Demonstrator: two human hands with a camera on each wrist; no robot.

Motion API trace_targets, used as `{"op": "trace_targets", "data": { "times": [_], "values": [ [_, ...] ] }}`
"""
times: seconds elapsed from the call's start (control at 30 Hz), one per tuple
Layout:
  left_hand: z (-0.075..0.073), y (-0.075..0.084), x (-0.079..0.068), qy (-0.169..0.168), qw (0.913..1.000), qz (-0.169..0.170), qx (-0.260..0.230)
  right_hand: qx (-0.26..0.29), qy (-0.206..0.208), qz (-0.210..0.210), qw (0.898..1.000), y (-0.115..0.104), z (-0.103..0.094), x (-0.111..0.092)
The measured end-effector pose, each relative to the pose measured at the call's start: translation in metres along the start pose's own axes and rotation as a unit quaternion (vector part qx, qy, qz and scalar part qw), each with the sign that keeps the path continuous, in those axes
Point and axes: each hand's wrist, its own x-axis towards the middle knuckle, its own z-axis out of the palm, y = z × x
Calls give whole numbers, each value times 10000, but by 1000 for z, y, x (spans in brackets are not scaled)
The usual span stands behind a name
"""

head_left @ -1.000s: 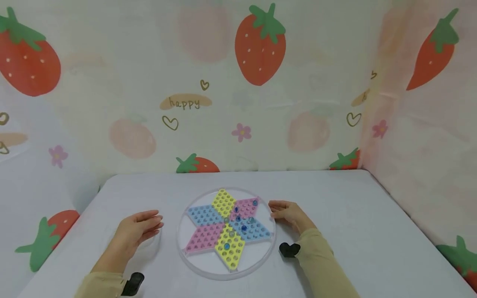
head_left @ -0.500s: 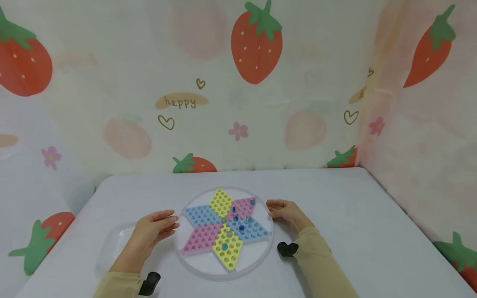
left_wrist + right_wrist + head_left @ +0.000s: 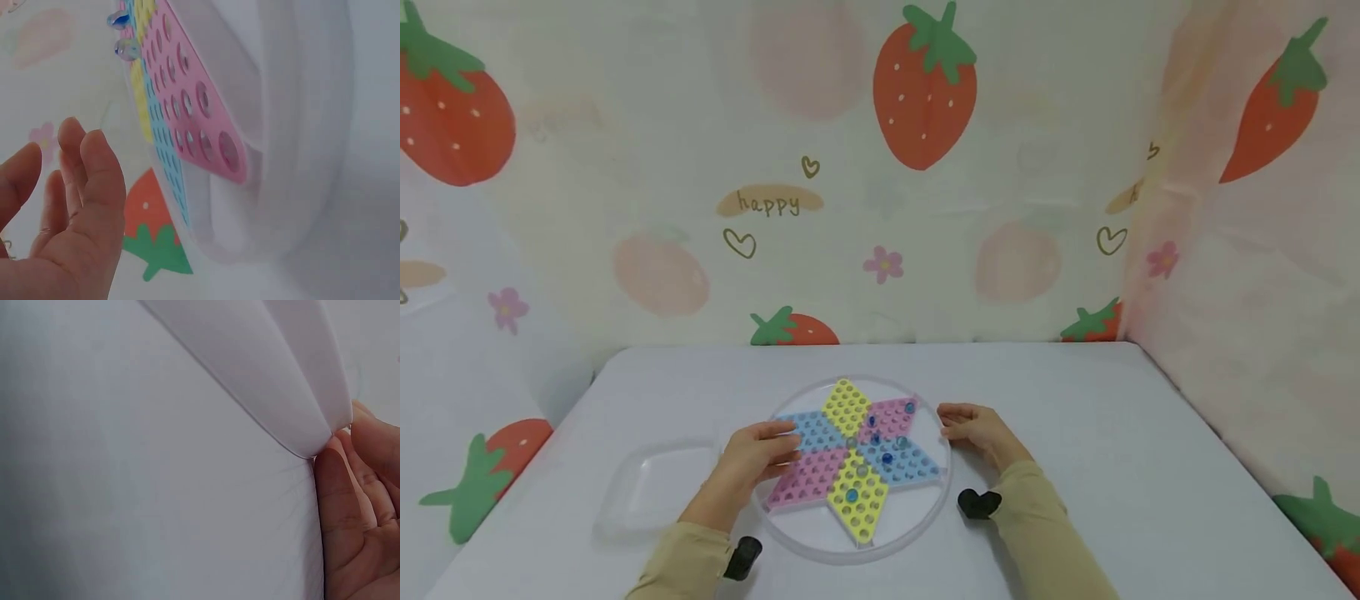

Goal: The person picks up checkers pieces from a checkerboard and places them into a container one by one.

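Note:
A round, clear-rimmed Chinese checkers board (image 3: pixel 859 550) lies on the white table, with a star of yellow, pink and blue sections full of holes. Several glass marbles sit in it, among them a dark blue marble (image 3: pixel 887 458) and a lighter blue marble (image 3: pixel 852 496). My left hand (image 3: pixel 752 462) hovers over the board's left edge, fingers spread loosely with nothing between them. In the left wrist view the board's pink corner (image 3: pixel 194 112) is beside that hand. At the right rim, my right hand (image 3: pixel 977 429) touches the board with its fingertips (image 3: pixel 334 469), fingers fairly straight.
A shallow clear plastic tray (image 3: pixel 617 492) lies on the table (image 3: pixel 1075 417) left of the board. Cloth with strawberry prints hangs behind the table and along both sides. A black wrist strap part (image 3: pixel 979 503) sticks out beside the right sleeve.
My left hand has moved right, from beside the board to over its left edge, uncovering the clear tray. My right hand has stayed at the right rim.

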Motion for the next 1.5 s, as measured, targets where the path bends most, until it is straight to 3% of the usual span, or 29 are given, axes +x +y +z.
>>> {"op": "trace_targets", "data": {
  "times": [0.5, 0.97, 1.13, 1.5],
  "values": [
    [25, 4, 18, -313, 9982, -256, 435, -101, 55, 84, 9999, 1, 2, 0],
    [46, -1, 38, -102, 9962, -505, 697, -15, -12, 60, 10000, -2, 2, -2],
    [49, -4, 44, -197, 9946, -696, 750, -35, 89, 104, 9999, 1, 3, -1],
    [57, -3, 47, -415, 9877, -499, 1421, -17, 79, 99, 9999, 1, 4, -1]
  ]
}}
